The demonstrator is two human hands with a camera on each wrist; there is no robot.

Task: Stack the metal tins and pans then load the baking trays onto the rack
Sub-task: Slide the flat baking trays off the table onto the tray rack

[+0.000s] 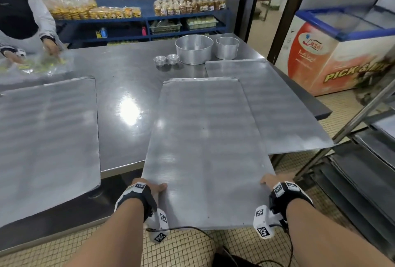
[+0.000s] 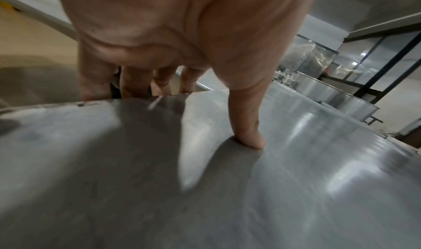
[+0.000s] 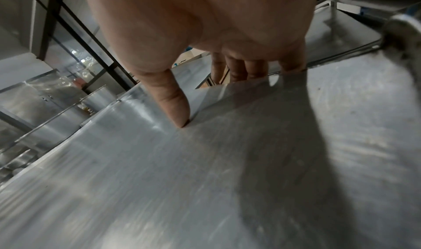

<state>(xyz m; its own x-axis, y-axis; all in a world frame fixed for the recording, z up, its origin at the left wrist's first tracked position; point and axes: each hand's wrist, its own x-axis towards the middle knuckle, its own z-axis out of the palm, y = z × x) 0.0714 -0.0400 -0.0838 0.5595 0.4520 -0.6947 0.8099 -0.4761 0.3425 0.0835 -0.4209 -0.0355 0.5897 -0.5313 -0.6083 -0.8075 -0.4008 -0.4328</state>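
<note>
A large flat baking tray [image 1: 205, 145] juts out past the near edge of the steel table [image 1: 128, 87], and I hold it by both long sides near its close end. My left hand [image 1: 149, 188] grips the left edge, thumb on top [image 2: 248, 137], fingers [image 2: 134, 83] curled under. My right hand [image 1: 272, 183] grips the right edge the same way, thumb [image 3: 177, 109] pressing the tray [image 3: 205, 172]. A second tray [image 1: 284, 104] lies beneath, overhanging the table's right side. A third tray [image 1: 47, 134] lies at the left. Two round pans [image 1: 194, 49] [image 1: 227, 47] and two stacks of small tins [image 1: 166, 60] stand behind.
A metal rack [image 1: 363, 160] holding trays stands on my right. A chest freezer [image 1: 333, 53] sits beyond it. Another person's hands [image 1: 51, 47] handle plastic bags at the table's far left. Blue shelves [image 1: 141, 21] with bagged goods line the back wall.
</note>
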